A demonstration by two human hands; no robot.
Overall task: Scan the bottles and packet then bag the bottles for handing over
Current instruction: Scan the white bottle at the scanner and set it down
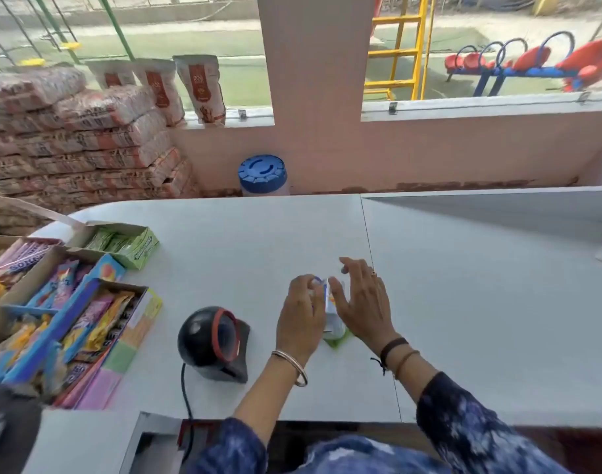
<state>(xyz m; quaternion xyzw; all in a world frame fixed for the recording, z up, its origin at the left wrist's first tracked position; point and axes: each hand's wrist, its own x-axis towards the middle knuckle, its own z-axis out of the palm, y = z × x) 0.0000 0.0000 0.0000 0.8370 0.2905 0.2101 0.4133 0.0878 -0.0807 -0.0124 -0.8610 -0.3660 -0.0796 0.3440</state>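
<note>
Two small bottles with white, blue and orange labels [331, 307] stand close together on the white counter [258, 241], mostly hidden between my hands. A green packet [337, 342] lies flat under or just in front of them. My left hand [301, 314] wraps around the left bottle near its cap. My right hand [363, 302] rests against the right bottle with its fingers spread. A black ball-shaped barcode scanner [214, 336] with a red ring sits to the left of the bottles, its window facing right. No bag is in view.
Open boxes of sweets and gum [67, 302] line the counter's left side. The scanner cable [187, 398] runs down toward me. A blue-lidded jar [262, 174] stands behind the counter's far edge, and stacked sacks [81, 145] fill the left. The counter's right half is bare.
</note>
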